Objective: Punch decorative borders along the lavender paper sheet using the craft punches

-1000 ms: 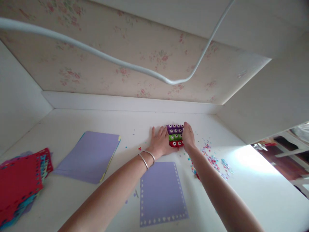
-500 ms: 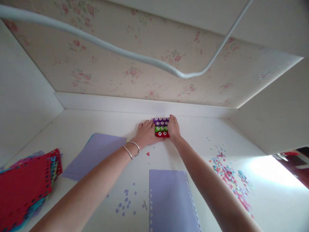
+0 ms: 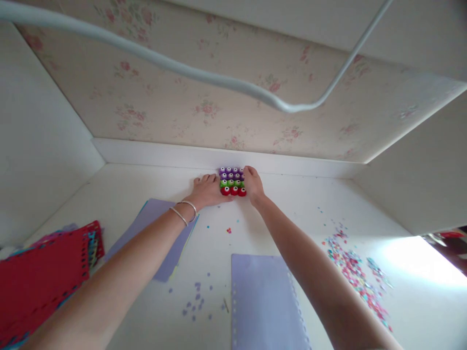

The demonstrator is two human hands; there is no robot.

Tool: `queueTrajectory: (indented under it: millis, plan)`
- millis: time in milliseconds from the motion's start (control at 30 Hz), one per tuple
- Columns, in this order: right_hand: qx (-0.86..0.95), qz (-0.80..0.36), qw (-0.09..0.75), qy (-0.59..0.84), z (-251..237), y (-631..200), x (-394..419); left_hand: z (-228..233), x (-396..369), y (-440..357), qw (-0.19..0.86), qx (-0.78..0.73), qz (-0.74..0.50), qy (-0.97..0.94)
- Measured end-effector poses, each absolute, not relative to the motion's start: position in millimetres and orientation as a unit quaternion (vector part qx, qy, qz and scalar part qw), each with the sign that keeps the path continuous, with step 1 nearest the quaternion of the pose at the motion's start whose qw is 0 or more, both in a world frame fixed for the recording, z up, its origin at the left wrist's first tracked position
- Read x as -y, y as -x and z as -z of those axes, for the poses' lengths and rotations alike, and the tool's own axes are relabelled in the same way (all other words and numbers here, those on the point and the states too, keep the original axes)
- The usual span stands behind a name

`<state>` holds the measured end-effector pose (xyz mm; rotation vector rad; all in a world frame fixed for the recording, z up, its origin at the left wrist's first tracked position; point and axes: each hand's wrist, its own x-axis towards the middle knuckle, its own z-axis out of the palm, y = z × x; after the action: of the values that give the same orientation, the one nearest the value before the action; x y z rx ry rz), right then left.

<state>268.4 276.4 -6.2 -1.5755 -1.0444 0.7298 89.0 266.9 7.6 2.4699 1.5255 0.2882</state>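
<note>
Far out at the back edge of the white desk [image 3: 109,194], a block of small punches [image 3: 232,181] (purple rows, a green row, a red row) pressed between both hands. Left hand [image 3: 207,191] flat against its left side, fingers spread on the desk, two bangles [image 3: 184,212] on the wrist. Right hand [image 3: 253,185] cupped against its right side, fingers curled over the far corner. Nearer than the hands, a lilac sheet with punched border [image 3: 262,301]. Left of the left arm, a lilac paper stack [image 3: 156,228] and red punched sheets [image 3: 44,277]. Right of the right arm, scattered confetti [image 3: 353,272].
</note>
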Motion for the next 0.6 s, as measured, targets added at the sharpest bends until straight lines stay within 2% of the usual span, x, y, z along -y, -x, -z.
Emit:
queueTrajectory:
  millis: [233, 467, 567, 600]
  plan:
    - [0.474, -0.363, 0.541, 0.593, -21, -298, -174, -34, -206, -52, 0.148, -0.472, -0.184, -0.850]
    - [0.544, -0.421, 0.478, 0.547, -50, -287, -36, -56, -84, -16, 0.284, -0.359, -0.219, -0.862]
    - [0.635, -0.434, 0.454, 0.450, -48, -272, 1, -44, -38, -12, 0.349, -0.321, -0.196, -0.858]
    - [0.665, -0.429, 0.450, 0.412, -45, -267, 9, -38, -26, -12, 0.418, -0.312, -0.182, -0.833]
